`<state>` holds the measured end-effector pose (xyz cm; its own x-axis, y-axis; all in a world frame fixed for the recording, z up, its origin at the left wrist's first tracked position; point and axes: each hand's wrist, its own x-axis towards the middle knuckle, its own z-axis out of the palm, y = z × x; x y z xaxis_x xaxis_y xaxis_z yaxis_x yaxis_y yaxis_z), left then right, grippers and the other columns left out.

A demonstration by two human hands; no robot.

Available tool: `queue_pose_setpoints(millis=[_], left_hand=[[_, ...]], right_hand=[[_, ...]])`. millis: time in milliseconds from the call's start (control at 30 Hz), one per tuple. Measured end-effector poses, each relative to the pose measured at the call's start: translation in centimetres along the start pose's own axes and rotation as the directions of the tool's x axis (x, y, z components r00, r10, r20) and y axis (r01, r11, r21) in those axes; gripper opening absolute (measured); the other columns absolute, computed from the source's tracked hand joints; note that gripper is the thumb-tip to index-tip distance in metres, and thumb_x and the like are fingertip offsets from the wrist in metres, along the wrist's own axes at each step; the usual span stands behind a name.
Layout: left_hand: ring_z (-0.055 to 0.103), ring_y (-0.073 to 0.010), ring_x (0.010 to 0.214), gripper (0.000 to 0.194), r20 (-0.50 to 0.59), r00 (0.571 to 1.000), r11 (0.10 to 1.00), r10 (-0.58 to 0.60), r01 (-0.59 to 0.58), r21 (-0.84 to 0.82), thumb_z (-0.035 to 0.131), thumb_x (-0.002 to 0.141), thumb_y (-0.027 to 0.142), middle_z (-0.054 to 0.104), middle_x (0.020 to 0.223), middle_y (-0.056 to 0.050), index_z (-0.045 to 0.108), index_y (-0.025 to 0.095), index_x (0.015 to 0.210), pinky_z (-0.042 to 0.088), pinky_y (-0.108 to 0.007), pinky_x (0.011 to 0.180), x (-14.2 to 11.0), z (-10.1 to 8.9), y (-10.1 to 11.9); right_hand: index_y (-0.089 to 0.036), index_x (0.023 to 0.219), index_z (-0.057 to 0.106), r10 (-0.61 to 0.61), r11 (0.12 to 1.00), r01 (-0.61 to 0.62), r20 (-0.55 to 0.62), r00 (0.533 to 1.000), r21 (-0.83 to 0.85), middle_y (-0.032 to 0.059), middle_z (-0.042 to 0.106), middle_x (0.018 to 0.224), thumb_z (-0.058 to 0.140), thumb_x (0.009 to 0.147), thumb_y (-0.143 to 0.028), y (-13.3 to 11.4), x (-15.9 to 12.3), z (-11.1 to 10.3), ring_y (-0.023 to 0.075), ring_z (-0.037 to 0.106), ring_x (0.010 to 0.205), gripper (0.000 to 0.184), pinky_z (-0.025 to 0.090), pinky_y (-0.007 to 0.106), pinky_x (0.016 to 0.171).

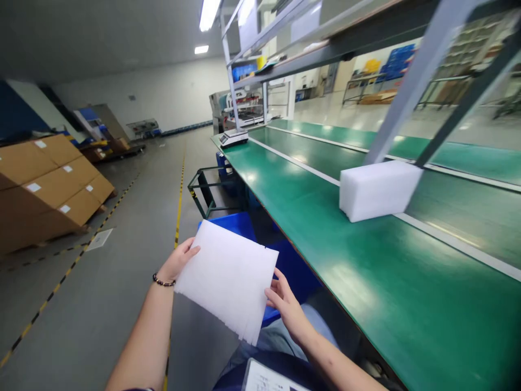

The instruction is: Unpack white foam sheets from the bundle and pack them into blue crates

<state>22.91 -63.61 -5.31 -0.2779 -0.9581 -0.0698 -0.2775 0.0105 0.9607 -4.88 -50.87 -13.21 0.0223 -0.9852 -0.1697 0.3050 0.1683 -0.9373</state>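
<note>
A white foam sheet [230,279] with a ragged lower edge is held up in front of my lap, left of the bench. My left hand [181,260] is closed on its left edge, thumb on the upper face. At the right edge my right hand [281,298] grips it between thumb and fingers; those fingers are partly hidden behind the sheet. Below the sheet, a blue bin [234,224] shows in part. On the green bench stands a white foam block [376,190], apart from both hands.
The green-topped bench [325,239] runs along my right, with metal posts and a shelf above. A scale [234,138] sits at its far end. Beside the bench is a dark metal-framed stool [209,193]. Stacked cartons [52,182] stand at left beyond yellow-black floor tape.
</note>
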Motion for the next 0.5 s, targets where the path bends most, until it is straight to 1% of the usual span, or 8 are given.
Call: queue_pose_setpoints(millis=[67,167,233,267,300,367,433,500], left_hand=[[0.057,-0.0255,0.094,0.057,-0.011,0.998,0.998,0.066,-0.066,0.000,0.059,0.071,0.049,0.060,0.109,-0.011,0.048,0.013,0.114,0.046,-0.031,0.075,-1.2,0.4,2.4],[0.055,-0.0277,0.100,0.058,-0.004,0.982,0.978,0.191,-0.190,0.081,0.060,0.070,0.049,0.058,0.113,-0.010,0.047,0.016,0.116,0.046,-0.032,0.077,-3.1,0.2,6.9],[0.052,-0.0292,0.105,0.057,0.006,0.966,0.952,0.259,-0.256,0.170,0.061,0.070,0.049,0.056,0.116,-0.009,0.048,0.017,0.116,0.046,-0.033,0.078,-4.1,0.0,9.4],[0.051,-0.0296,0.106,0.057,0.012,0.961,0.942,0.276,-0.272,0.198,0.061,0.070,0.049,0.056,0.117,-0.009,0.048,0.017,0.116,0.046,-0.033,0.078,-4.6,0.0,10.3],[0.051,-0.0297,0.105,0.057,0.022,0.960,0.939,0.280,-0.279,0.201,0.061,0.070,0.049,0.056,0.117,-0.009,0.048,0.018,0.116,0.046,-0.033,0.078,-4.9,0.0,10.8],[0.054,-0.0292,0.102,0.056,0.046,0.962,0.953,0.270,-0.274,0.132,0.060,0.071,0.049,0.056,0.117,-0.009,0.048,0.018,0.116,0.047,-0.033,0.075,-5.2,0.5,11.0],[0.057,-0.0279,0.098,0.055,0.066,0.964,0.965,0.259,-0.260,0.012,0.058,0.073,0.050,0.058,0.115,-0.009,0.047,0.018,0.117,0.047,-0.033,0.073,-5.2,1.2,10.3],[0.058,-0.0268,0.094,0.054,0.079,0.965,0.966,0.251,-0.244,-0.083,0.056,0.075,0.050,0.059,0.112,-0.009,0.047,0.017,0.117,0.048,-0.033,0.074,-4.7,2.1,9.4]], right_hand=[[-0.025,0.131,0.027,-0.124,0.990,0.124,0.002,0.992,-0.068,0.0070,0.051,0.112,0.058,0.073,-0.045,-1.1,-1.1,-0.4,0.0214,0.049,0.104,0.068,0.042,0.038,0.084],[-0.025,0.132,0.027,-0.306,0.946,0.305,0.008,0.952,-0.108,0.0068,0.050,0.113,0.056,0.074,-0.045,-3.1,-2.8,-0.4,0.0209,0.047,0.107,0.068,0.040,0.037,0.088],[-0.027,0.132,0.027,-0.390,0.917,0.388,0.000,0.921,-0.093,0.0060,0.049,0.115,0.055,0.075,-0.044,-4.3,-3.8,-0.1,0.0210,0.043,0.111,0.066,0.040,0.036,0.089],[-0.027,0.132,0.027,-0.416,0.906,0.414,-0.011,0.909,-0.086,0.0058,0.049,0.115,0.055,0.075,-0.045,-4.8,-4.3,0.0,0.0212,0.041,0.113,0.066,0.040,0.036,0.089],[-0.027,0.133,0.027,-0.435,0.898,0.431,-0.022,0.900,-0.087,0.0059,0.048,0.114,0.055,0.075,-0.045,-5.2,-4.6,0.1,0.0216,0.040,0.114,0.067,0.041,0.035,0.088],[-0.026,0.133,0.027,-0.456,0.886,0.449,-0.039,0.889,-0.117,0.0068,0.047,0.113,0.054,0.075,-0.046,-6.0,-5.0,-0.2,0.0223,0.039,0.114,0.068,0.043,0.034,0.085],[-0.024,0.134,0.027,-0.468,0.873,0.454,-0.046,0.883,-0.178,0.0071,0.048,0.110,0.053,0.075,-0.047,-6.6,-5.1,-0.9,0.0220,0.041,0.111,0.068,0.044,0.034,0.083],[-0.024,0.132,0.033,-0.475,0.862,0.444,-0.082,0.876,-0.244,0.0060,0.050,0.106,0.054,0.075,-0.047,-7.2,-4.8,-1.8,0.0213,0.043,0.108,0.066,0.042,0.035,0.086]])
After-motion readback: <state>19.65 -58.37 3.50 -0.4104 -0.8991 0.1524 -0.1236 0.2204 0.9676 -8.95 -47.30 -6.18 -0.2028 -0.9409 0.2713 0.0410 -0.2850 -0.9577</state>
